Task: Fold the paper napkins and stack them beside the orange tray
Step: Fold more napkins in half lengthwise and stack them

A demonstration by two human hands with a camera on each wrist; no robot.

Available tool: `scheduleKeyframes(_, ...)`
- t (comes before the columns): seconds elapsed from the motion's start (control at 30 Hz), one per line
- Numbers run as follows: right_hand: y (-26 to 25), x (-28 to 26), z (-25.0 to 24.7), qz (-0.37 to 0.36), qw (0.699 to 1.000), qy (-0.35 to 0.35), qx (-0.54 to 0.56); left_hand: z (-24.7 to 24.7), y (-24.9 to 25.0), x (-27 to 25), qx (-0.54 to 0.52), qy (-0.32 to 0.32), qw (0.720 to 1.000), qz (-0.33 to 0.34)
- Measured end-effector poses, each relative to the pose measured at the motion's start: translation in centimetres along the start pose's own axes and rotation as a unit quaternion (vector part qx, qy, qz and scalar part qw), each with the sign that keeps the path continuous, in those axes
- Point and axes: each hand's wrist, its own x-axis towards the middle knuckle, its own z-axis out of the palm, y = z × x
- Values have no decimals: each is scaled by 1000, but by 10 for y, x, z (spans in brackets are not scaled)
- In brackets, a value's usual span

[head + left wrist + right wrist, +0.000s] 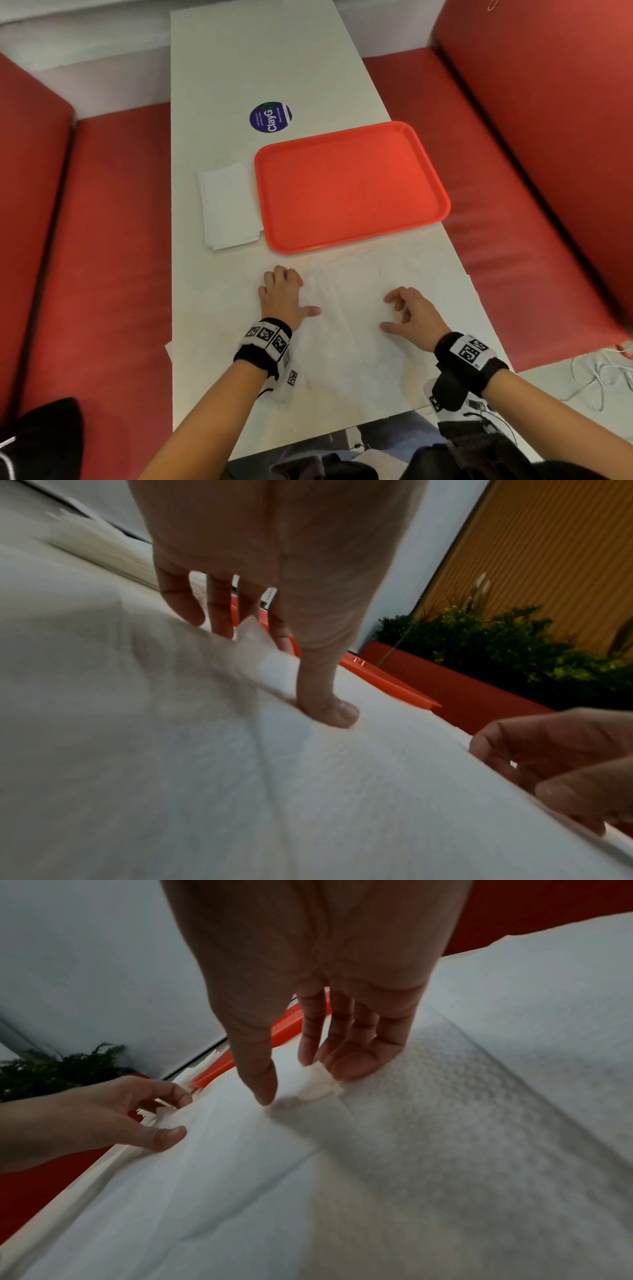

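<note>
Head view: 1 orange tray (pixel 349 186), 2 hands.

Place: I read this as a fast-food or canteen dining booth.
Seating: red padded benches (pixel 113 240) run along both sides of the frame.
Surface: a narrow white surface (pixel 219 68) runs up the middle.
Serving gear: an orange tray (pixel 349 186) sits at centre.
Branding: a round purple sticker (pixel 270 117) above it reads "ClayGo".
Decor: I see a green planter (pixel 507 647) at right in the left wrist view.
</note>
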Motion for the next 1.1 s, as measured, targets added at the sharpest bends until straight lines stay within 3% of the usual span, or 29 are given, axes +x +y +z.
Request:
scheduleKeyframes(0.13, 4, 2, -1, -2, 1000, 6, 21, -4, 8, -1, -56, 11, 998, -3)
scheduleKeyframes(0.3, 7, 3, -1, 0, 999, 8, 36, -7, 13, -8, -41, 40, 998, 26)
scheduleKeyframes(0.4, 5, 4, -5, 4, 999, -6, 33, -8, 14, -20, -164, 76, 983, 32)
scheduleKeyframes(0.5, -9, 6, -20, -19, 1000, -8, 23, -22, 19, -36, -358, 75, 928, 74)
scheduleKeyframes(0.6, -35, 13, -44, -47, 998, 0, 52, -49, 27, -48, -452, 50, 884, 113)
scheduleKeyframes(0.73, -70, 24, -56, -78, 979, -53, 178, -92, 21, -55, -592, 75, 800, 68)
scheduleKeyframes(0.8, -87, 23, -54, -79, 961, -68, 256, -98, 9, -53, -627, 52, 777, 27)
scheduleKeyframes(0.9, -99, 25, -41, -56, 946, -60, 313, -81, -11, -50, -578, -22, 815, -26)
scheduleKeyframes(0.97, -98, 32, -31, -44, 957, -45, 283, -65, -22, -50, -534, -64, 842, -43)
scheduleKeyframes(1.03, -93, 39, -24, -29, 977, -24, 209, -57, -27, -53, -523, -78, 847, -50)
scheduleKeyframes(1.1, -91, 41, -20, -22, 987, -5, 160, -55, -32, -51, -549, -75, 830, -65)
